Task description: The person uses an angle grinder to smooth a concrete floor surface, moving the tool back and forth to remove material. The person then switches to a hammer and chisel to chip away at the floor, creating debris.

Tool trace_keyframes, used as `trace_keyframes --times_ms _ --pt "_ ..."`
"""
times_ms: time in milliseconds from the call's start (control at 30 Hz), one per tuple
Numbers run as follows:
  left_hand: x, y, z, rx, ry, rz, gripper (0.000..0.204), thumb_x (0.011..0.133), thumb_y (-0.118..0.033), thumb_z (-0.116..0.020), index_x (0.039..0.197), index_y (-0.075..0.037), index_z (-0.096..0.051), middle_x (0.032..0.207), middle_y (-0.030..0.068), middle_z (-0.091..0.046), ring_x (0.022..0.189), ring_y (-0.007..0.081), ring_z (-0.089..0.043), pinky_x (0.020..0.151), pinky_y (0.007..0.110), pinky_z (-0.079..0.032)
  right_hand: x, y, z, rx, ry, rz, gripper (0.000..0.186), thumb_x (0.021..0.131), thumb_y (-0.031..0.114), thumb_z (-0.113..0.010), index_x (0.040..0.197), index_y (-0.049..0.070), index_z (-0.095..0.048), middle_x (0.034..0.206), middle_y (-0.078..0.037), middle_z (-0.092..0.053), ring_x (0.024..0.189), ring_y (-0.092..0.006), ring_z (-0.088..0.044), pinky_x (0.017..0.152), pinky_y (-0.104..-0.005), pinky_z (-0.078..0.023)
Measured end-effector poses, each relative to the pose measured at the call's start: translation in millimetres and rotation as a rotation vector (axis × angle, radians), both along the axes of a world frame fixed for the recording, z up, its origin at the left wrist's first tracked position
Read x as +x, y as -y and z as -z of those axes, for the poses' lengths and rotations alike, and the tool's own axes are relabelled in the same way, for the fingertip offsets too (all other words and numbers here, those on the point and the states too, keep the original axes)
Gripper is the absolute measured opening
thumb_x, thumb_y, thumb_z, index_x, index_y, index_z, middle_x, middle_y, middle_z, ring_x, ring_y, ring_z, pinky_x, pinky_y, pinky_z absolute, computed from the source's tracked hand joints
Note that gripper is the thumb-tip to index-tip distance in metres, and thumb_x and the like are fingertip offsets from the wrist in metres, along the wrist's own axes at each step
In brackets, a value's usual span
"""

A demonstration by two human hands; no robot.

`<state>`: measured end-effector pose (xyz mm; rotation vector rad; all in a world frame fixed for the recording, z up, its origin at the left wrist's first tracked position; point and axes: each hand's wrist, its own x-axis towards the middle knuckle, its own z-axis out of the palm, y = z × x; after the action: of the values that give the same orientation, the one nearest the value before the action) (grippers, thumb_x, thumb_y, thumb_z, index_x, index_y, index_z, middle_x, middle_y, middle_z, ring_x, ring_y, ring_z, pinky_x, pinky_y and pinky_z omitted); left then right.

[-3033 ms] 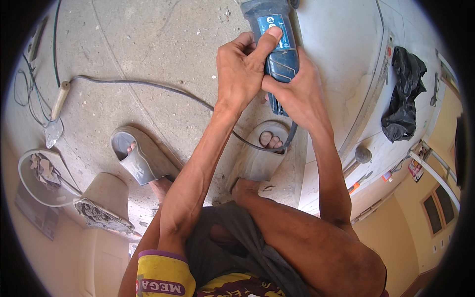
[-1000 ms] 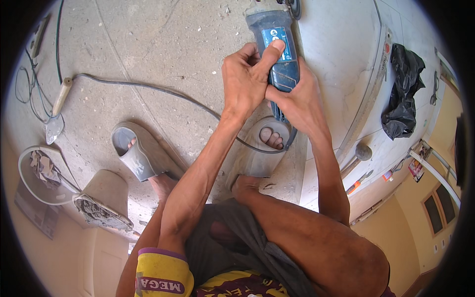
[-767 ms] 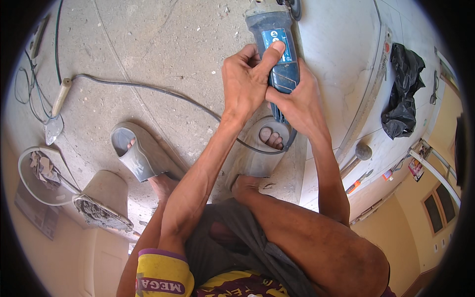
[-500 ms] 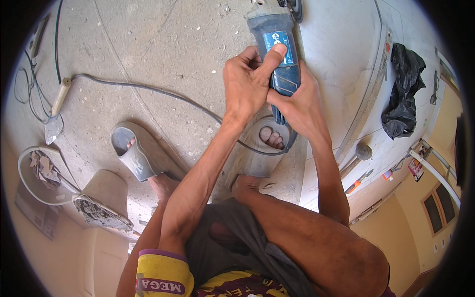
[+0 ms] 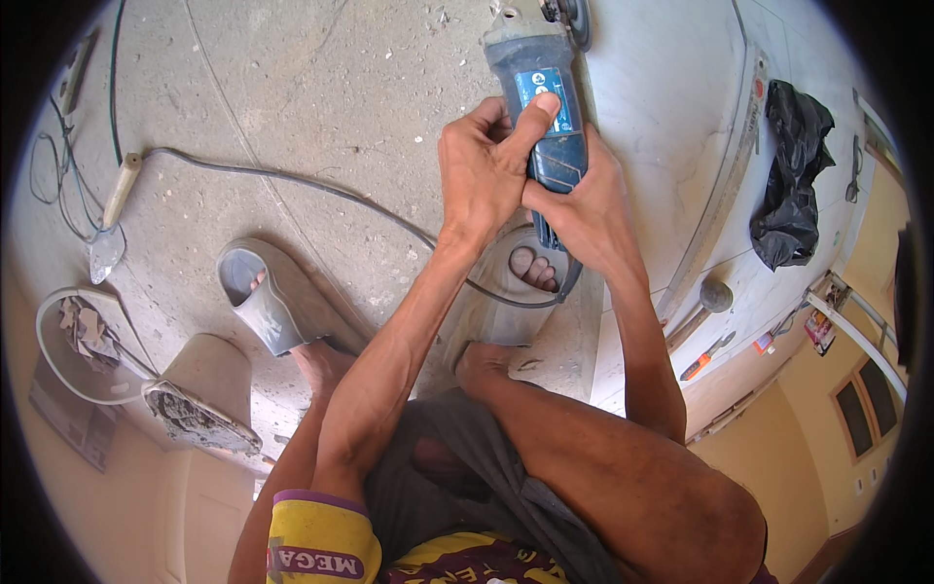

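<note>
A dusty blue angle grinder [image 5: 533, 60] points away from me at the top middle, its dark disc [image 5: 578, 23] at the far right of its head. My left hand [image 5: 484, 170] grips the body from the left, thumb laid across the blue label; the other fingers go out of sight beneath. My right hand [image 5: 590, 200] is wrapped round the rear of the handle from the right. A grey power cord [image 5: 321, 183] leaves the handle's end, loops over my right slipper [image 5: 506, 316] and runs off to the left across the rough concrete floor [image 5: 341, 88].
Pale tiles [image 5: 647, 88] lie on the right, with a long metal straightedge [image 5: 725, 185], a black plastic bag [image 5: 790, 180], a mallet [image 5: 713, 298] and an orange-handled knife [image 5: 702, 362]. At left are a trowel [image 5: 109, 248], a mortar-crusted bucket [image 5: 209, 375] and a container of rubble [image 5: 53, 341].
Almost nothing differs. Both hands keep their hold on the angle grinder, which sits very slightly further left in the picture.
</note>
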<state>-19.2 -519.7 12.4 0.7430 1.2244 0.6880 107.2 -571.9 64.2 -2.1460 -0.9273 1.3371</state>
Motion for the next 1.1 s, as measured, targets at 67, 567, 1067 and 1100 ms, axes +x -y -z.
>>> trace_keyframes --times_ms 67,567,1067,1100 --pt "0 1 0 0.006 -0.007 0.006 0.058 0.104 -0.049 -0.086 0.090 0.007 -0.080 0.072 0.0069 -0.072 0.065 0.0103 -0.063 0.058 0.031 -0.051 0 2 1 0.009 0.002 0.003 0.066 0.080 0.025 -0.093 0.130 -0.006 -0.064 0.111 -0.021 -0.077 0.099 -0.0306 -0.078 0.089 -0.0457 -0.063" --pt "-1 10 0 -0.017 0.005 0.017 0.061 0.103 -0.052 -0.087 0.090 0.007 -0.080 0.072 0.0078 -0.074 0.065 0.0101 -0.064 0.058 0.031 -0.052 -1 11 -2 -0.002 0.020 0.004 0.066 0.080 0.026 -0.094 0.130 -0.005 -0.064 0.113 -0.021 -0.076 0.101 -0.0322 -0.077 0.091 -0.0468 -0.062" --pt "-7 23 -7 -0.093 0.046 0.013 0.051 0.105 -0.044 -0.087 0.101 0.007 -0.083 0.080 0.0069 -0.076 0.071 0.0094 -0.065 0.063 0.029 -0.053 -10 21 -16 -0.023 0.036 0.007 0.069 0.080 0.026 -0.094 0.131 -0.006 -0.060 0.107 -0.024 -0.077 0.095 -0.0358 -0.080 0.087 -0.0479 -0.064" --pt "-6 24 -16 -0.105 0.060 -0.004 0.050 0.106 -0.042 -0.087 0.103 0.007 -0.083 0.081 0.0065 -0.076 0.071 0.0094 -0.065 0.063 0.029 -0.053 -11 24 -18 -0.026 0.046 0.000 0.070 0.080 0.026 -0.094 0.131 -0.007 -0.059 0.106 -0.024 -0.078 0.094 -0.0365 -0.080 0.086 -0.0481 -0.064"
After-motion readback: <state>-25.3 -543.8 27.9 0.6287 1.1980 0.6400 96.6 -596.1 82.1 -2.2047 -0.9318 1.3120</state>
